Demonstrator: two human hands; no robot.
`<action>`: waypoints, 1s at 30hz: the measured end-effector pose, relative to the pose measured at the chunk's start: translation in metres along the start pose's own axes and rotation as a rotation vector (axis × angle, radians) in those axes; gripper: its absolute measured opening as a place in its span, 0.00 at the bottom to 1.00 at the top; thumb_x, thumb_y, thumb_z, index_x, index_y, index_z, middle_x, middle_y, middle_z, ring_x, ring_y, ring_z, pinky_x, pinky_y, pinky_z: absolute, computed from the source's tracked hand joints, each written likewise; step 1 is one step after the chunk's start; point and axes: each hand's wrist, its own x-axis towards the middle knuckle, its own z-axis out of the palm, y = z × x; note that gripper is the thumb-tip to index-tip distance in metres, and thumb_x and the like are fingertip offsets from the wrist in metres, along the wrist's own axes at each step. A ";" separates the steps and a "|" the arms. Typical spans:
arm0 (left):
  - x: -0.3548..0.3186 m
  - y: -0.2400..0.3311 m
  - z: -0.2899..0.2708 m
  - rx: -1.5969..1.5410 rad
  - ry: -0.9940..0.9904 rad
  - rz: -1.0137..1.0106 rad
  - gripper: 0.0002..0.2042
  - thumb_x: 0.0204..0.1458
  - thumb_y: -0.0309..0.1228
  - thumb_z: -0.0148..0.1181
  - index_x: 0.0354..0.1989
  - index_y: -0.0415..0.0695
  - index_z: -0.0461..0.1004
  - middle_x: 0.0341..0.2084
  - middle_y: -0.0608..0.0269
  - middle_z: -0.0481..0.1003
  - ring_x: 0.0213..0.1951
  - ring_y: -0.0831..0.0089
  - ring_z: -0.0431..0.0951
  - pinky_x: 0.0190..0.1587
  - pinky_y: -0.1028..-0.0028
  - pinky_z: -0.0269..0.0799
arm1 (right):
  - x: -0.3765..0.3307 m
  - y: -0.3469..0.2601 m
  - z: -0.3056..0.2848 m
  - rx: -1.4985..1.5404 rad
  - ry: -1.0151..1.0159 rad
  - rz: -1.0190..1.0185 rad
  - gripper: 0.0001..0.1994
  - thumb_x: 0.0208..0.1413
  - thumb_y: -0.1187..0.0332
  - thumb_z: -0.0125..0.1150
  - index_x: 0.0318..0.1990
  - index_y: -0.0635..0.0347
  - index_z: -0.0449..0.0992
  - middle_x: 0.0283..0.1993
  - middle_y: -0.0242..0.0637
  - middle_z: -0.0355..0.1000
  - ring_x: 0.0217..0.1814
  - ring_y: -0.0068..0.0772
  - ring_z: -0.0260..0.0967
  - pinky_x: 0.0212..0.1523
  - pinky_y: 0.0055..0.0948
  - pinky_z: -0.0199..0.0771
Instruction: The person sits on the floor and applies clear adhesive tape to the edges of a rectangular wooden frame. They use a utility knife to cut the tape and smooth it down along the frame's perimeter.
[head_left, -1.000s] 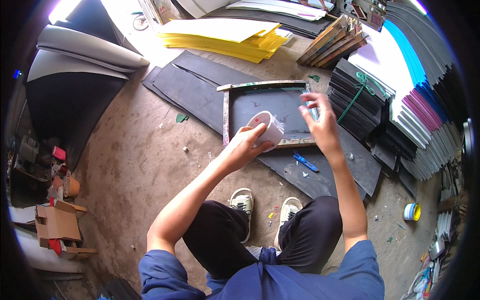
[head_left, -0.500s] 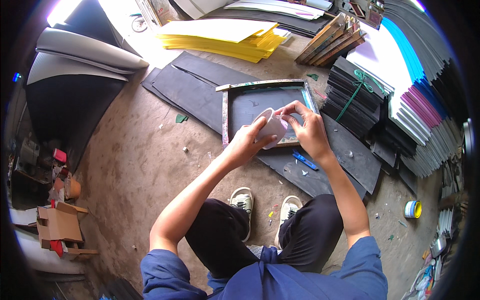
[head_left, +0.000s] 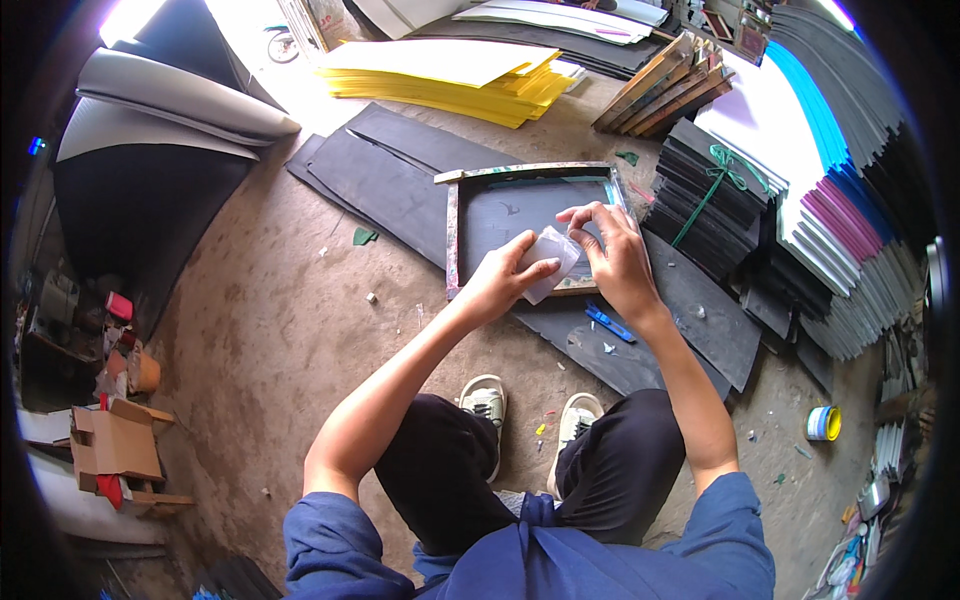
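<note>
My left hand point(head_left: 499, 281) grips what looks like a roll of clear tape point(head_left: 549, 262), thumb on the near side and fingers round the far side. Close to the roll's right edge, my right hand point(head_left: 622, 262) has its thumb and forefinger curled into a pinch; anything between those tips is too small to make out. Both hands are above a paint-stained wooden frame point(head_left: 452, 235) with a dark panel inside it. The frame rests on black sheets point(head_left: 400, 165) on the floor. A blue cutter knife point(head_left: 610, 323) lies just below the frame's right corner.
Yellow sheets point(head_left: 450, 90) are stacked at the back. To the right stand a black stack tied with green string point(head_left: 705, 190) and several wooden frames point(head_left: 660, 85). A yellow-rimmed can point(head_left: 824, 423) is at the right, a cardboard box point(head_left: 118, 442) at the left.
The roll has turned in my left hand, so its open hollow end no longer faces up. My right fingertips have come slightly away from it. Both arms stay nearly in place.
</note>
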 end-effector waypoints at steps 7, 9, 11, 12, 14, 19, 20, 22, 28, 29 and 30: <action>0.003 -0.008 0.001 -0.059 0.108 0.062 0.18 0.49 0.42 0.57 0.32 0.37 0.64 0.22 0.57 0.68 0.26 0.78 0.67 0.28 0.74 0.65 | 0.000 -0.002 0.001 -0.051 -0.033 -0.012 0.02 0.51 0.74 0.51 0.32 0.57 0.68 0.33 0.33 0.71 0.44 0.38 0.63 0.59 0.48 0.43; 0.003 -0.009 -0.001 -0.075 0.089 0.080 0.18 0.49 0.42 0.58 0.32 0.37 0.64 0.22 0.59 0.69 0.26 0.80 0.67 0.27 0.75 0.65 | 0.001 0.002 0.000 -0.031 -0.018 0.015 0.01 0.52 0.73 0.50 0.32 0.58 0.68 0.34 0.34 0.72 0.42 0.38 0.65 0.57 0.44 0.49; 0.002 -0.007 -0.002 -0.101 0.035 0.084 0.17 0.49 0.41 0.58 0.32 0.37 0.65 0.22 0.62 0.69 0.26 0.81 0.66 0.27 0.77 0.64 | 0.002 0.005 -0.001 0.093 -0.017 0.118 0.02 0.53 0.74 0.49 0.33 0.59 0.68 0.35 0.35 0.72 0.41 0.36 0.68 0.54 0.40 0.56; 0.002 -0.006 -0.003 -0.114 0.007 0.086 0.17 0.49 0.41 0.58 0.33 0.38 0.65 0.22 0.64 0.69 0.26 0.82 0.66 0.28 0.78 0.64 | 0.003 0.006 -0.002 0.206 -0.023 0.208 0.02 0.54 0.74 0.48 0.33 0.60 0.67 0.36 0.36 0.73 0.40 0.34 0.69 0.51 0.36 0.59; -0.002 -0.004 -0.004 -0.204 -0.014 0.140 0.16 0.49 0.39 0.58 0.33 0.38 0.66 0.22 0.67 0.69 0.26 0.84 0.65 0.28 0.80 0.63 | 0.003 0.011 -0.004 0.330 -0.042 0.276 0.05 0.55 0.75 0.44 0.37 0.62 0.67 0.38 0.39 0.73 0.39 0.31 0.71 0.41 0.27 0.68; -0.006 -0.001 -0.009 -0.229 0.041 0.225 0.14 0.50 0.38 0.58 0.35 0.38 0.67 0.22 0.68 0.68 0.27 0.84 0.65 0.30 0.79 0.63 | 0.001 0.009 -0.003 0.467 -0.071 0.221 0.11 0.53 0.77 0.45 0.44 0.59 0.64 0.41 0.41 0.70 0.43 0.32 0.69 0.43 0.29 0.67; -0.006 -0.001 -0.011 -0.165 0.073 0.220 0.15 0.49 0.38 0.58 0.36 0.39 0.67 0.23 0.66 0.69 0.28 0.82 0.66 0.30 0.78 0.64 | 0.001 0.005 -0.002 0.444 -0.076 0.195 0.12 0.53 0.78 0.45 0.46 0.58 0.63 0.42 0.42 0.70 0.44 0.32 0.69 0.43 0.29 0.67; -0.006 -0.002 -0.013 -0.036 0.137 0.208 0.15 0.49 0.37 0.58 0.36 0.39 0.66 0.23 0.63 0.70 0.28 0.79 0.68 0.32 0.76 0.65 | 0.000 0.000 -0.002 0.415 -0.092 0.190 0.14 0.52 0.78 0.47 0.47 0.55 0.61 0.41 0.41 0.69 0.44 0.31 0.68 0.43 0.30 0.67; -0.009 0.009 -0.013 0.104 0.146 0.252 0.16 0.46 0.37 0.60 0.37 0.39 0.66 0.26 0.51 0.72 0.28 0.66 0.71 0.34 0.70 0.66 | 0.000 0.007 0.002 0.388 -0.082 0.226 0.17 0.50 0.80 0.52 0.45 0.50 0.61 0.34 0.38 0.69 0.39 0.31 0.69 0.41 0.29 0.68; -0.009 0.008 -0.012 0.115 0.151 0.280 0.16 0.46 0.37 0.60 0.37 0.39 0.66 0.26 0.51 0.72 0.29 0.65 0.72 0.34 0.70 0.66 | 0.000 0.007 0.001 0.378 -0.082 0.228 0.17 0.49 0.80 0.53 0.45 0.50 0.61 0.33 0.37 0.69 0.38 0.31 0.69 0.40 0.29 0.68; -0.009 0.007 -0.011 0.125 0.156 0.309 0.15 0.46 0.36 0.60 0.36 0.39 0.66 0.26 0.51 0.72 0.30 0.64 0.72 0.35 0.70 0.66 | 0.001 0.007 0.000 0.335 -0.079 0.231 0.17 0.49 0.80 0.53 0.45 0.50 0.61 0.32 0.37 0.69 0.37 0.31 0.69 0.39 0.29 0.68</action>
